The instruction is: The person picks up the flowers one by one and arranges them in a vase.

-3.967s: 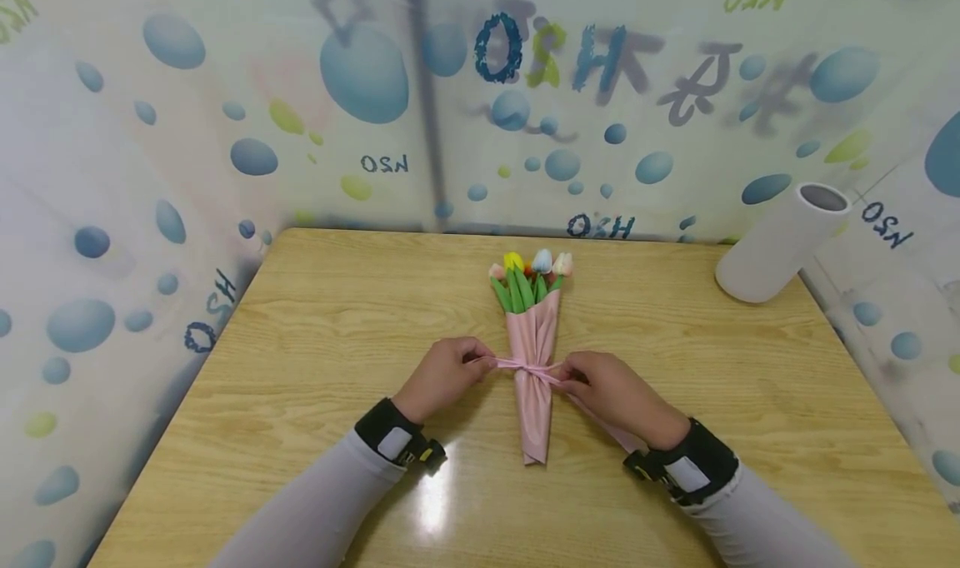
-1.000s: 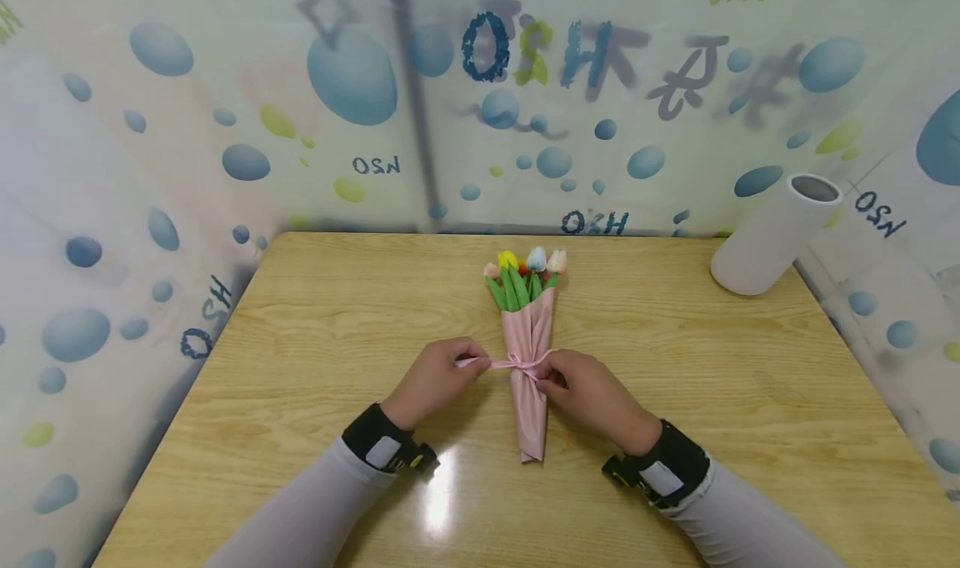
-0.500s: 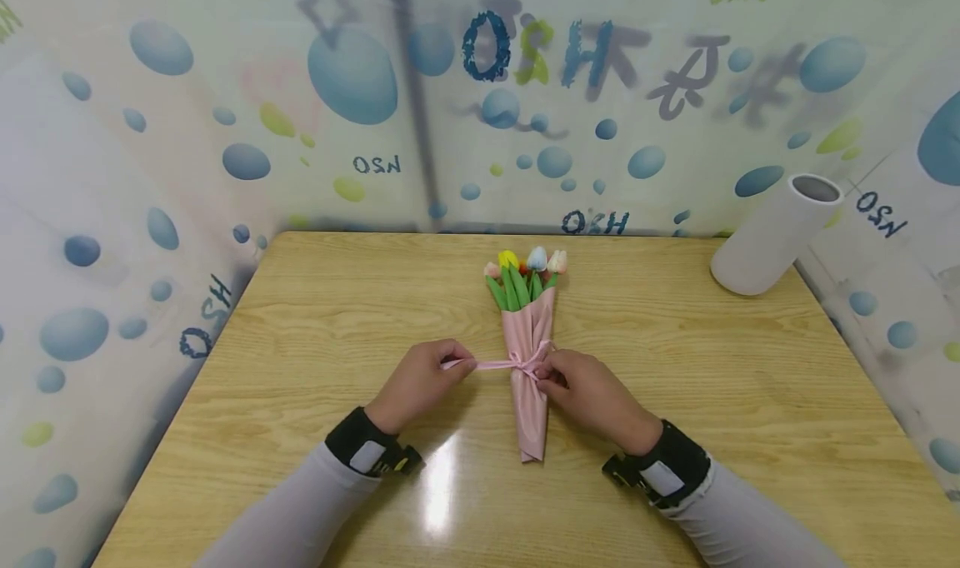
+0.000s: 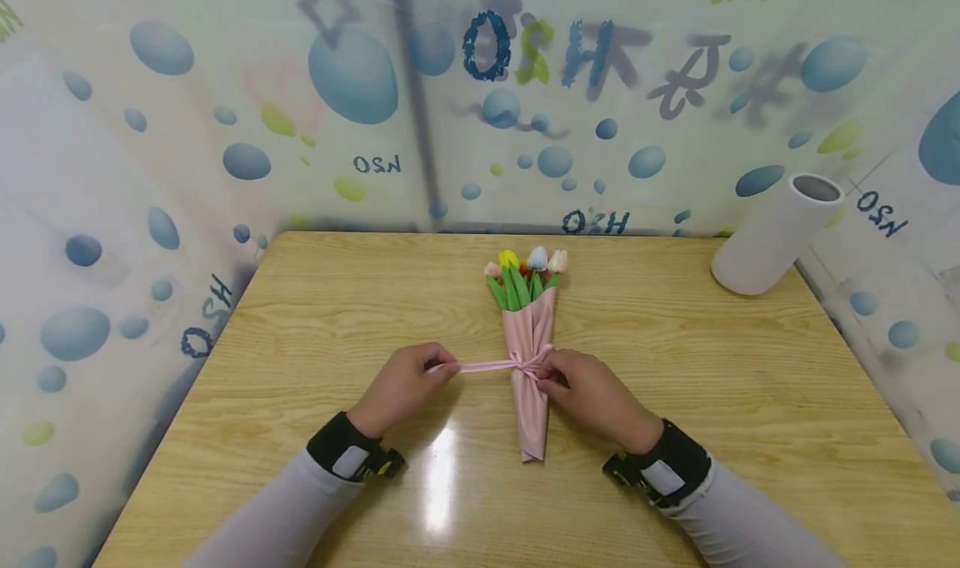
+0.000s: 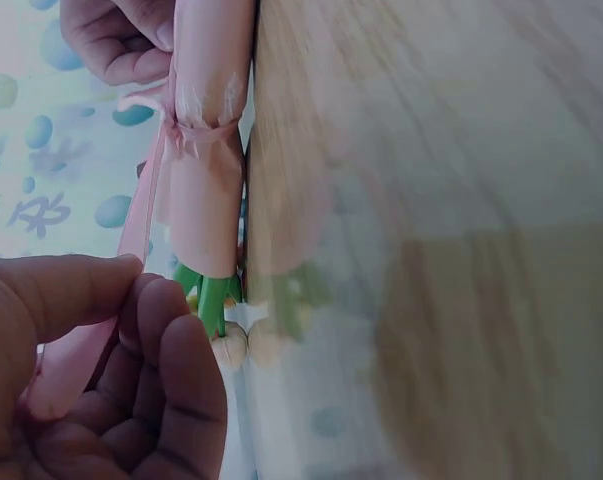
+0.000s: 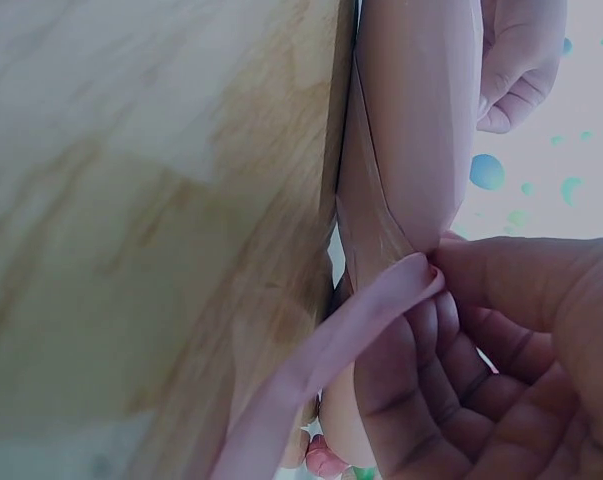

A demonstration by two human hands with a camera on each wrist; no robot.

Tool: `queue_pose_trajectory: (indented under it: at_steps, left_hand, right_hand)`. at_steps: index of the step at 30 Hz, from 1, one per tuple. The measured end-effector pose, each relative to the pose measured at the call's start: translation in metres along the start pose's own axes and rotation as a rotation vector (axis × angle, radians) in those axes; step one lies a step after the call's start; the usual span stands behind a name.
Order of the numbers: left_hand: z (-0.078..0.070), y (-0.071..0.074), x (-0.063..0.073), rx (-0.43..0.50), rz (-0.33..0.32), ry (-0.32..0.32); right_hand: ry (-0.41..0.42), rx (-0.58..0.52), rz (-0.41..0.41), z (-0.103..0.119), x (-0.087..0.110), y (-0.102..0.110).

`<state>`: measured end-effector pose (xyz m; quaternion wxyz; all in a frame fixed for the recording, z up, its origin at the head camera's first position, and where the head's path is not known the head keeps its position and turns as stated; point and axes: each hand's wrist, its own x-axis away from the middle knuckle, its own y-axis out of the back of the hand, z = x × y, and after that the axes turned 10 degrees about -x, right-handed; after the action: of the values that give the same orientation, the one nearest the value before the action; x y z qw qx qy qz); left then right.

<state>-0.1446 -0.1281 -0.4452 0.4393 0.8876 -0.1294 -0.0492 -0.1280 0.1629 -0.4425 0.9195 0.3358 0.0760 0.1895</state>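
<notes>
Left grip pinches the pink ribbon tight, right grip likewise at the bouquet; a white cylinder stands back right, well apart.

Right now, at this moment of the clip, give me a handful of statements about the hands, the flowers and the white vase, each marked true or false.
1. The left hand pinches the pink ribbon. True.
2. The right hand is idle. False: it pinches the ribbon too, at the bouquet.
3. The yellow flower is at the bouquet's end farther from the person. True.
4. The wrapping is blue. False: it is pink.
5. The white vase stands right of the bouquet. True.
</notes>
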Motion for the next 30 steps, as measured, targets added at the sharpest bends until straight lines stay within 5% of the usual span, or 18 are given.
queue_pose_trajectory:
  at_steps: [21,30]
  left_hand:
    - [0.019,0.010,0.005,-0.083,0.000,0.037]
    - [0.009,-0.002,-0.001,-0.040,0.089,0.007]
  right_hand:
    - [-0.045,0.016,0.012,0.000,0.000,0.004]
    - [-0.003,0.000,0.013,0.000,0.000,0.001]
